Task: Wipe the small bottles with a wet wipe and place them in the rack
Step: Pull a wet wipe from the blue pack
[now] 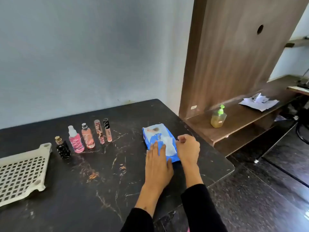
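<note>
Dark marble-patterned counter (103, 178) against a pale blue wall. A blue wipe pack (155, 136) lies right of centre. Left hand (158, 162) rests flat, fingers extended, pressing the pack's near end. Right hand (189, 148) is curled at the pack's right edge, pinching a white wet wipe (168, 145) that protrudes from the opening. Five small bottles (87, 138) stand upright in a row, well left of the pack. The cream perforated rack (21, 171) sits at far left, just beside the black bottle (63, 148).
</note>
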